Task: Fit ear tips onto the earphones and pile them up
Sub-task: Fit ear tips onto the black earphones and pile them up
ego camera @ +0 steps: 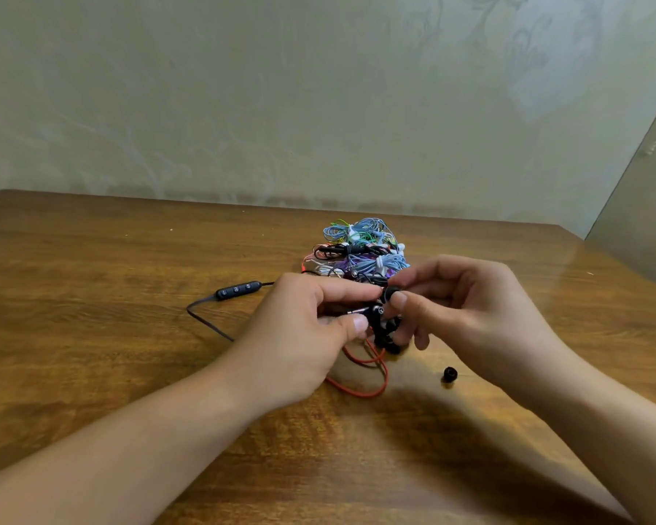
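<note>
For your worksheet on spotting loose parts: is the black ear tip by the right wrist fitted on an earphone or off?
Off. The ear tip lies alone on the table, apart from every cable and both hands.

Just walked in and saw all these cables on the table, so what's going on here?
A person is fitting ear tips onto earphones. The left hand pinches a black earbud, and the right hand presses a black ear tip onto it. Another loose ear tip lies on the wooden table to the right. The earphone's inline remote trails off to the left, a red cable loops beneath the hands, and a pile of coiled earphones sits just behind.
</note>
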